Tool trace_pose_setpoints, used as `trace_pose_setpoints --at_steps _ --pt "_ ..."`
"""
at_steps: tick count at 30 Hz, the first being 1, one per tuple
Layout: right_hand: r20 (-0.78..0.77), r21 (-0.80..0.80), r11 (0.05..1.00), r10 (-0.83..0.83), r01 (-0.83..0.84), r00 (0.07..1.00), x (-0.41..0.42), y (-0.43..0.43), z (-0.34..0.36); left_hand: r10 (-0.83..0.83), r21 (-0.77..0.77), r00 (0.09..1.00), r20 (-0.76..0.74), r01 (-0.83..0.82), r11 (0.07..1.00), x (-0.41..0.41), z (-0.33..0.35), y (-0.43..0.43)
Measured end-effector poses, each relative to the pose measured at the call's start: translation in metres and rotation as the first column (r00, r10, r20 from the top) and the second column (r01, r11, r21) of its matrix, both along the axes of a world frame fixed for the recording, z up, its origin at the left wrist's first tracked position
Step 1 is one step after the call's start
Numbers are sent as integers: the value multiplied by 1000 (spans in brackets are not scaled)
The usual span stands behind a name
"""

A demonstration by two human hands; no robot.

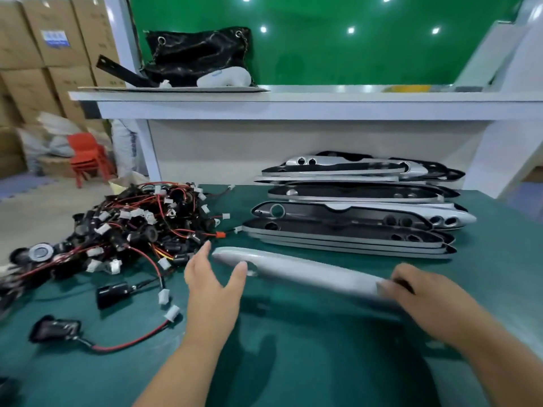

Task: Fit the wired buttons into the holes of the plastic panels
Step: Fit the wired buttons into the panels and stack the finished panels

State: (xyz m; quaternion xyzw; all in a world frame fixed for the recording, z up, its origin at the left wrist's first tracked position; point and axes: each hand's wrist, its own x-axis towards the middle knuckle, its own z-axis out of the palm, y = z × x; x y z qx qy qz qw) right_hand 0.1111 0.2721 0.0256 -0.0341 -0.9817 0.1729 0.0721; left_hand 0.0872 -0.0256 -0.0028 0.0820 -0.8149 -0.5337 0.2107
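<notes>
A long silver plastic panel [305, 271] hovers over the green table, blurred by motion. My right hand [423, 298] grips its right end. My left hand [211, 286] is spread with straight fingers beside the panel's left end, thumb near a hole there, and holds nothing. A tangled pile of wired buttons [129, 227] with red and black leads and white plugs lies at the left. Two loose wired buttons [113, 293] [55, 329] lie nearer me. A stack of silver and black panels [352, 212] sits behind the held panel.
The work surface is a green mat [293, 362]. A white shelf [293, 107] runs above the back of the table, carrying a black bag [197, 54]. Cardboard boxes [50, 39] and a red chair [86, 157] stand far left, off the table.
</notes>
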Motion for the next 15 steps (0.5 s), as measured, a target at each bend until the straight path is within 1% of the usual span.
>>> trace_pose_setpoints --at_steps 2,4,6,8,9,10,12,15 --pt "68 -123 991 51 -43 996 10 -4 7 -38 95 999 10 36 995 0 4 -2" --pt "141 -153 986 93 -71 986 17 -11 10 -49 124 999 16 46 991 2 8 -3" --pt "206 -111 983 168 -147 964 20 -16 9 -22 116 1000 1 21 993 3 11 -5" --pt "261 -7 968 246 -253 934 21 -21 1 3 131 1000 -11 -1 991 4 12 -10" --pt "270 46 961 251 -273 930 22 -24 -4 5 115 1000 2 -5 993 4 13 -13" --pt "245 87 960 240 -268 939 22 -26 -8 -5 103 1000 16 3 995 5 15 -15" --pt "128 128 966 207 -223 970 23 -24 -16 -45 31 998 34 44 999 6 18 -15" --pt "4 196 975 103 -102 995 28 -13 -18 9 -158 999 34 -3 987 16 20 -41"
